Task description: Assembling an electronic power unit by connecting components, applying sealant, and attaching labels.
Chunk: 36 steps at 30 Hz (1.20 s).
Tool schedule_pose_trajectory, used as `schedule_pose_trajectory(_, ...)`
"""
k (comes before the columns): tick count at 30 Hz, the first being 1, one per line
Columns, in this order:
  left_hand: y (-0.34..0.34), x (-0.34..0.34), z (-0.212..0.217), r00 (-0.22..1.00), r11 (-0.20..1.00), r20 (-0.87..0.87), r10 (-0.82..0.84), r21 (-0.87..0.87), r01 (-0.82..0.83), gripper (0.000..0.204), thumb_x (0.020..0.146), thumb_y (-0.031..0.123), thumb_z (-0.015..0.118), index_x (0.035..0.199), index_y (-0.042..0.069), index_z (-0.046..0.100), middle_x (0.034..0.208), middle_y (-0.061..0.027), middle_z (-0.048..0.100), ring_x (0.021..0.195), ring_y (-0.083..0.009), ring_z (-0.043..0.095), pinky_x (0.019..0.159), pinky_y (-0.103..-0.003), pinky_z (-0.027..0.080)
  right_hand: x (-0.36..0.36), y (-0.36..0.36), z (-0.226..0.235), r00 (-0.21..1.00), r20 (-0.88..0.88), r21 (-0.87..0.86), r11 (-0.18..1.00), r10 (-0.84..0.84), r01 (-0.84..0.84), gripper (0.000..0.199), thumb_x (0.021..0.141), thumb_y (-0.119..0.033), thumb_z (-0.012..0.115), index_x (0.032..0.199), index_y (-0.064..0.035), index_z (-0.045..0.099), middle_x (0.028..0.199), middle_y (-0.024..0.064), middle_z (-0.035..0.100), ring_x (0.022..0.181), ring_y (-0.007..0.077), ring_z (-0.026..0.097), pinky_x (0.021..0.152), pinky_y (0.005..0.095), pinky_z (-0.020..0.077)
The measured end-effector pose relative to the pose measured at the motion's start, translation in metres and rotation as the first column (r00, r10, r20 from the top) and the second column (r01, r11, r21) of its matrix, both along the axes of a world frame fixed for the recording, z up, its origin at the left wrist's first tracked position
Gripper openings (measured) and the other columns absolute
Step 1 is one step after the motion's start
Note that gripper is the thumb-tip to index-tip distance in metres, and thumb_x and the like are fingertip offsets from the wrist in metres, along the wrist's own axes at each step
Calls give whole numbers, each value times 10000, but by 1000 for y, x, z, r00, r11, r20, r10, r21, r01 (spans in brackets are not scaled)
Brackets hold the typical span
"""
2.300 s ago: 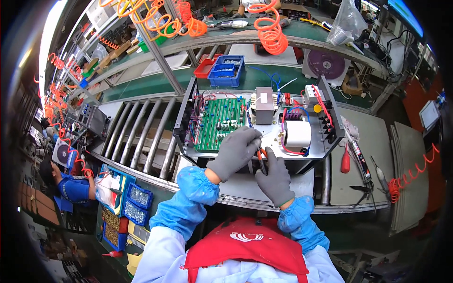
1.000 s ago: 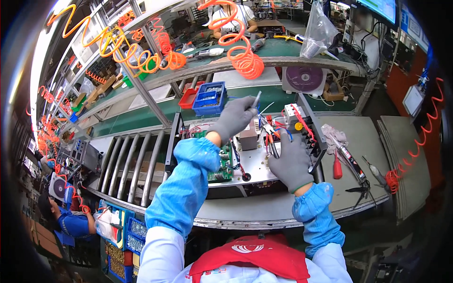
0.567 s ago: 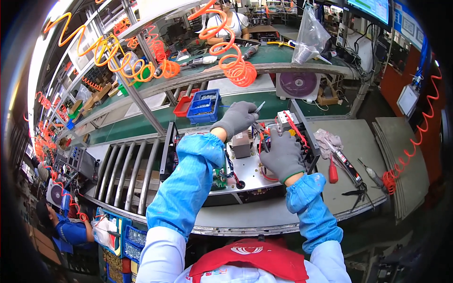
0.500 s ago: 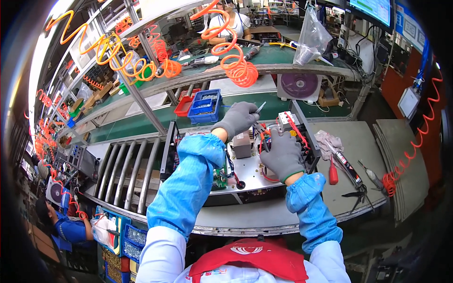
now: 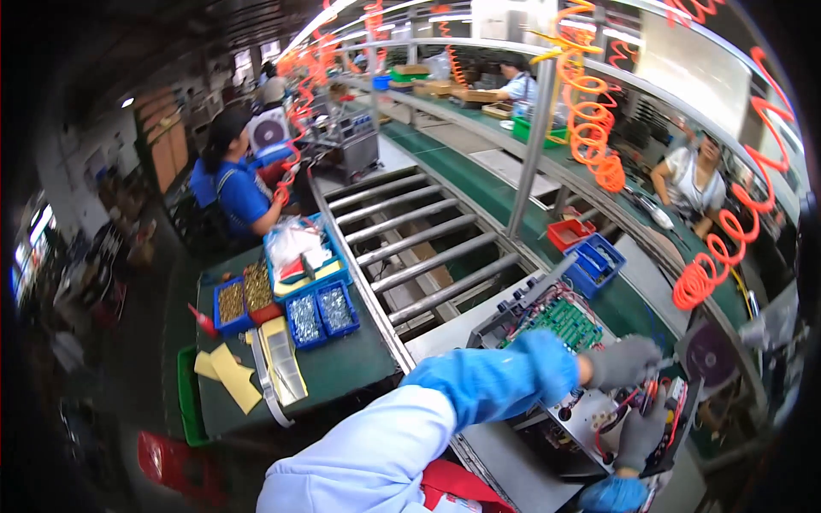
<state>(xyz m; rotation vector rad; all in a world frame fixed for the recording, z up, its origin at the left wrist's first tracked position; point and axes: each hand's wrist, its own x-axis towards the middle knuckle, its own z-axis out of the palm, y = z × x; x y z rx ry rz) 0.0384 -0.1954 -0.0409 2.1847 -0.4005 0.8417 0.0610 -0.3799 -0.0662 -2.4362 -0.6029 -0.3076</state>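
**Both gloved hands on the open chassis, grips partly hidden**

Left hand [image 5: 623, 361], grey glove, blue sleeve cover, is curled closed over the open metal chassis [image 5: 590, 410] at lower right; what it pinches is too small to tell. Right hand [image 5: 640, 434] is down among red wires [image 5: 627, 402], fingers bent; can't tell if it grips anything. Green circuit board [image 5: 564, 321] sits in the chassis, its near edge covered by the left forearm. Chassis front cut off by the frame rim. 2 blue parts bins [image 5: 316, 312] on the side table, well apart

Workers are sitting along a roller conveyor [image 5: 428, 248] in an electronics assembly factory, orange coiled air hoses [image 5: 590, 128] hanging, parts bins [image 5: 312, 312] crowding the bench [image 5: 342, 368].
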Motion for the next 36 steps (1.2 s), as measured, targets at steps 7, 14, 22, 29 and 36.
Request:
schedule_pose_trajectory(7,40,-214,-113,785,979,-585,-204,-98,181,341,929,271,603,1179,39,585,1064,-165,658,960,-343,630,846,-439,501,-101,7,-66,791,-294,695,688,537,-210,663,776,6,563,1421,54,416,1169,92,582,994,148,571,866,263,468)
schedule_pose_trajectory(14,99,-320,-230,645,487,-760,-81,-595,-640,253,946,242,545,1044,22,623,836,-112,652,684,-180,645,666,-324,546,-191,41,-120,248,-867,343,878,433,-334,567,777,-160,688,1304,-7,544,837,7,554,736,115,515,662,279,443)
schedule_pose_trajectory(22,92,-253,-284,800,221,-587,-123,-802,-555,236,963,185,541,1040,-34,588,829,-82,628,708,-132,640,633,-282,543,-210,95,-135,182,-932,311,950,312,-39,497,801,-140,590,1261,26,502,796,46,538,613,106,483,541,241,388)
schedule_pose_trajectory(29,88,-208,-301,868,130,-473,153,-861,-492,235,890,149,551,1053,-5,620,805,-201,668,718,-296,688,685,-407,547,-177,127,-178,44,-832,554,825,553,108,706,753,-292,639,1369,-16,432,927,114,580,673,178,509,538,280,385)
schedule_pose_trajectory(36,77,-172,-315,868,214,-331,370,-879,-427,264,929,230,582,1112,54,653,924,-166,693,881,-295,682,800,-379,528,-147,140,-193,-198,-648,714,677,735,175,736,776,-346,639,1419,-57,428,1202,146,580,880,247,556,675,350,433)
